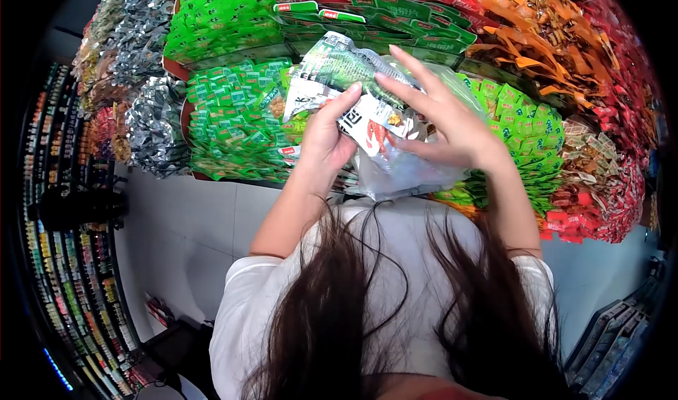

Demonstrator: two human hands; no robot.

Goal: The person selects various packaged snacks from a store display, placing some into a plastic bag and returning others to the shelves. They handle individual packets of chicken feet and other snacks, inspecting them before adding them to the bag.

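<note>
My left hand grips the lower left side of a white and green printed snack packet, thumb pressed on its front. My right hand has its fingers spread over the right side of the packet. A clear plastic bag with things inside hangs below and behind the packet, between both hands. Its contents are too blurred to tell. The bag's upper right part shows behind my right hand.
Bins of small packets stand ahead: silver, green, light green, orange and red. Shelves of goods curve along the left. Grey floor tiles show at the left.
</note>
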